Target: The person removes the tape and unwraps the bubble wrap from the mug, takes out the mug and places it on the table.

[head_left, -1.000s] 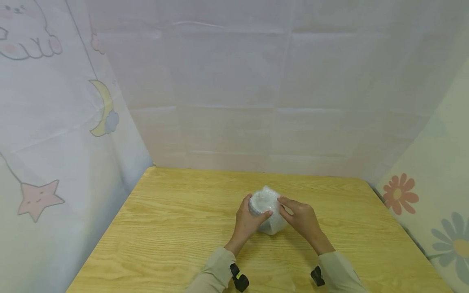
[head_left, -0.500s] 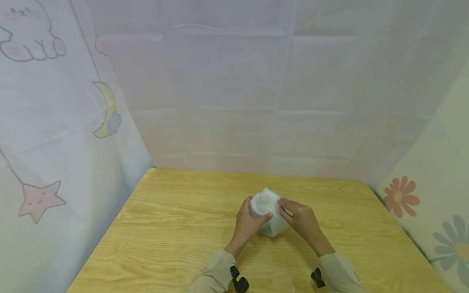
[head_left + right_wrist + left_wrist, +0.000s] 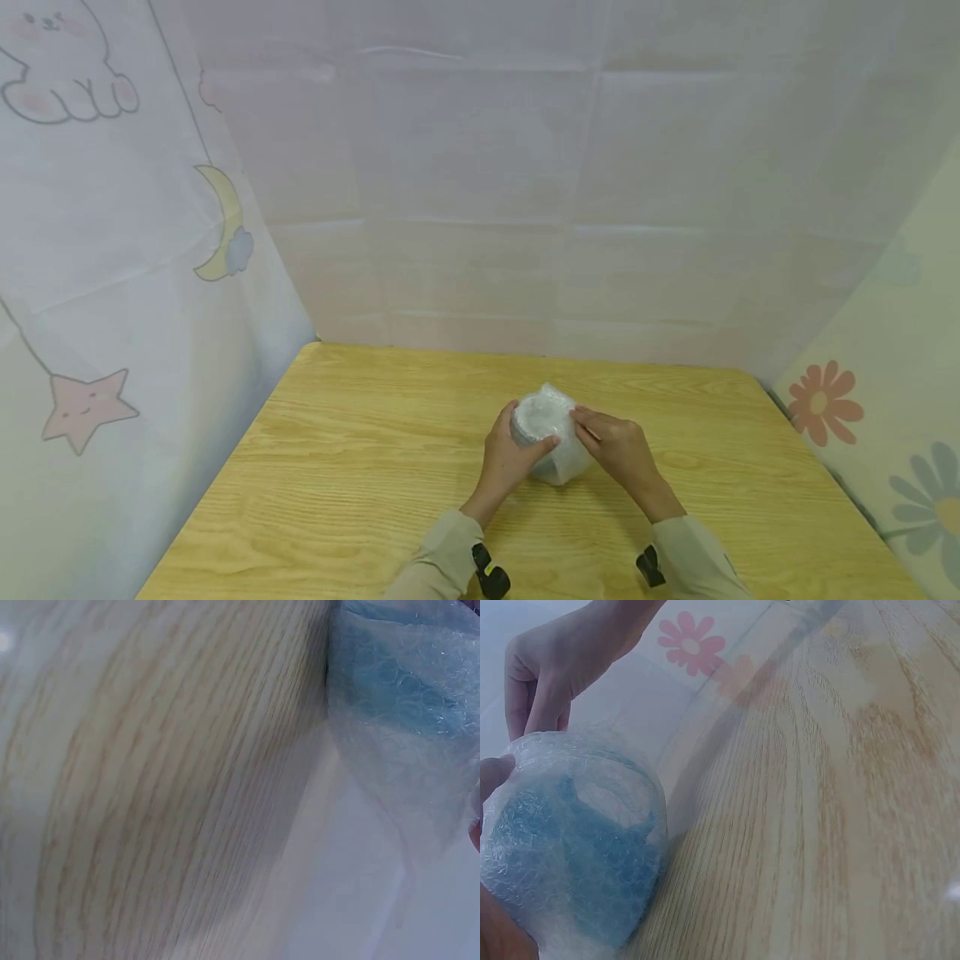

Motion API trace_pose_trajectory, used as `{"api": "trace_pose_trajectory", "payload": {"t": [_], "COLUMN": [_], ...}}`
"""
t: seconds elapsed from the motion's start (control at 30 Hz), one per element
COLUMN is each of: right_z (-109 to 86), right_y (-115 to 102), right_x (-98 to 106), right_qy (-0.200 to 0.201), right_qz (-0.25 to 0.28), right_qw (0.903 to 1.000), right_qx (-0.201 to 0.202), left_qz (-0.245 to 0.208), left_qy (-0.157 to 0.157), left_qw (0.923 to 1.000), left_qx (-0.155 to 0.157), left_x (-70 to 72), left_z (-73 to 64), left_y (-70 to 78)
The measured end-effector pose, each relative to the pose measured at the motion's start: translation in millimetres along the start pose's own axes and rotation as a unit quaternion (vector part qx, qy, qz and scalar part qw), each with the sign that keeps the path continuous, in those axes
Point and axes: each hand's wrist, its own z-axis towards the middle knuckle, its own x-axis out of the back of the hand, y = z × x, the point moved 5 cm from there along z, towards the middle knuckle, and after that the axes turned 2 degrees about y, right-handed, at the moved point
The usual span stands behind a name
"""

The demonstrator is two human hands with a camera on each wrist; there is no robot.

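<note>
A rounded bundle of clear bubble wrap (image 3: 564, 457) is held just above or on the wooden table; I cannot tell which. Through the wrap shows something blue (image 3: 592, 862), its kind hidden by the plastic. My left hand (image 3: 504, 458) grips the bundle from the left, its thumb across the near side. On the opposite side my right hand (image 3: 621, 447) pinches the upper edge of the bubble wrap between thumb and fingers. The right wrist view catches the wrapped side (image 3: 405, 690) and only a bit of a fingertip (image 3: 475, 834) at its edge.
The wood-grain table (image 3: 360, 450) extends around both hands. A pale cloth backdrop (image 3: 465, 167) hangs behind it, with printed side cloths at left and right. Black straps (image 3: 491, 571) sit at the sleeve cuffs.
The head view has shifted very slightly. Both hands keep nearly the same hold on the bubble-wrapped bundle, with only tiny movement of the wrap near the right fingers.
</note>
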Motion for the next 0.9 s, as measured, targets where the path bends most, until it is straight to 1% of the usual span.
{"api": "trace_pose_trajectory", "payload": {"t": [0.23,0.5,0.6,0.73,0.9], "right_z": [0.6,-0.9,-1.3,-1.4,-0.6], "right_y": [1.1,1.3,1.0,0.0,-0.9], "right_x": [-0.8,-2.4,-2.0,-1.0,-0.2], "right_qy": [0.001,0.011,0.008,0.002,-0.002], "right_qz": [0.001,0.002,0.001,-0.003,-0.007], "right_qw": [0.9999,0.9998,0.9999,1.0000,1.0000], "right_qx": [-0.011,-0.016,-0.013,-0.002,0.004], "left_qz": [0.014,-0.004,-0.004,-0.005,-0.003], "left_qy": [0.011,0.026,0.031,0.033,0.031], "left_qw": [0.9998,0.9996,0.9995,0.9994,0.9994], "left_qx": [0.001,0.012,0.006,0.005,0.013], "left_x": [0.8,-0.2,-0.5,-0.7,-1.5], "left_z": [0.8,-0.4,-0.4,-0.2,1.2], "left_y": [0.9,-0.2,-0.6,-0.1,-1.9]}}
